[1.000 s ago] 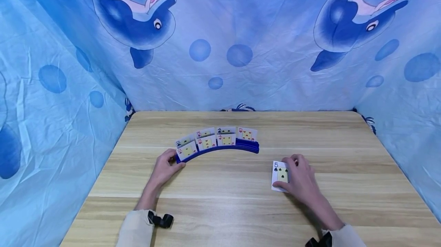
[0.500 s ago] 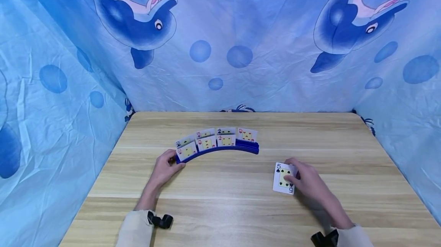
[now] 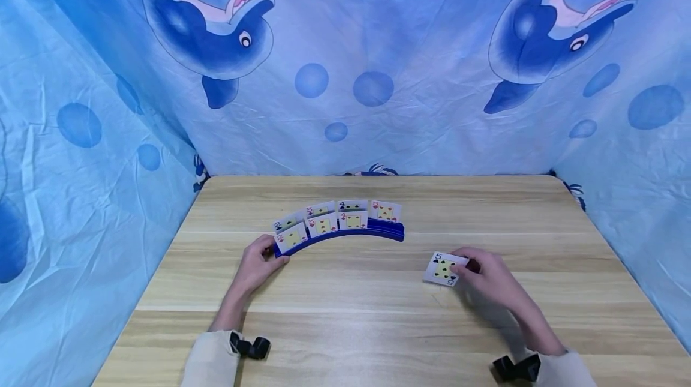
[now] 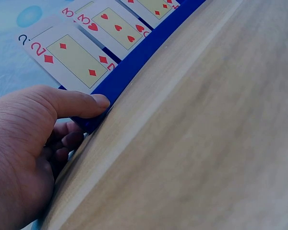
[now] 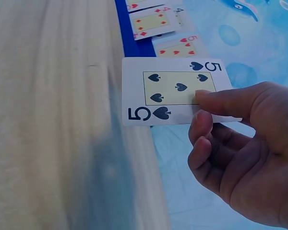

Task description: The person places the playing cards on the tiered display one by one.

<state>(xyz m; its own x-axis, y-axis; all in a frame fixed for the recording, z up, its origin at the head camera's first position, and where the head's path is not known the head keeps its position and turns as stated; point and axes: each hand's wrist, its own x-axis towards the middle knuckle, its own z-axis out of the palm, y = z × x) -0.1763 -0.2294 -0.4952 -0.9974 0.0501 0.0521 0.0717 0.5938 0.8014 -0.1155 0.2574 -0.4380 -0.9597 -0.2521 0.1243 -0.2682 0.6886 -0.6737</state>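
Note:
A curved blue card holder [image 3: 385, 230] stands at the middle of the table with playing cards upright in two rows. Its front row shows the two of diamonds [image 4: 72, 60], the three of hearts [image 4: 116, 29] and the four of diamonds [image 3: 353, 220]. Behind them are more cards, with the five of hearts [image 3: 385, 211] at the right end. My left hand [image 3: 259, 264] grips the holder's left end, thumb along its front. Out to the right, my right hand [image 3: 493, 279] pinches the five of spades [image 5: 170, 88] between thumb and fingers, face up above the table.
The wooden table [image 3: 351, 315] is backed by a blue curtain [image 3: 345, 33] printed with dolphins and bubbles, which also hangs on both sides. Each wrist carries a black camera mount [image 3: 251, 346].
My right hand has lifted the five of spades off the table and shifted slightly right, tilting the card. The left hand has kept its grip on the holder's end.

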